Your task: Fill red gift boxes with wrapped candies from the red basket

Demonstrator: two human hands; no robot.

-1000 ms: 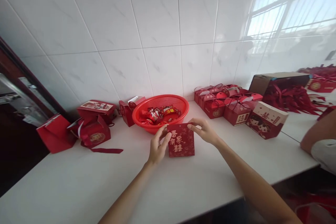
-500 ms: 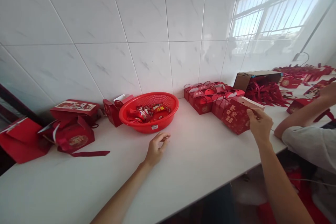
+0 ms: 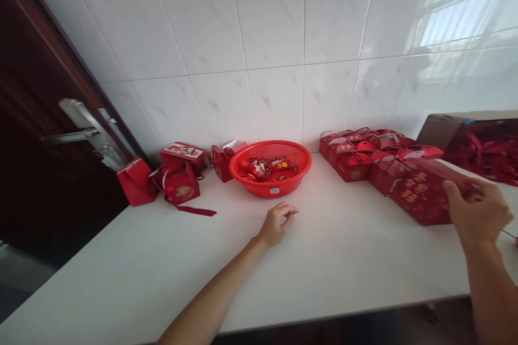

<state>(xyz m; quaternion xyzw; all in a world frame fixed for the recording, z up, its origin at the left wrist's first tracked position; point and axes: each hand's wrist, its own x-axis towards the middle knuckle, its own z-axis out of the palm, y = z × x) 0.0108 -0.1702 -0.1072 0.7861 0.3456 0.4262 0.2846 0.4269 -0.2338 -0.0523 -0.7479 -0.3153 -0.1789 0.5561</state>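
My left hand rests on the white table in front of the red plastic basket. Its fingers are loosely bent, the thumb apart from them, with nothing visible in between. Wrapped candies lie inside the basket. At the right, my right hand grips the upper edge of a dark red gift box with gold lettering, thumb on the near face. The far fingers are partly hidden and blurred. Beside that box stand rows of red candy boxes with ribbon handles.
More red boxes stand at the left, with a ribbon trailing on the table. A cardboard box of dark red ribbons is at the far right. Behind runs a tiled wall; a dark door is at the left.
The view has turned left, bringing the door into sight and leaving the other person's arm out of frame. My right hand still holds the gift box; my left hand keeps its place by the basket.
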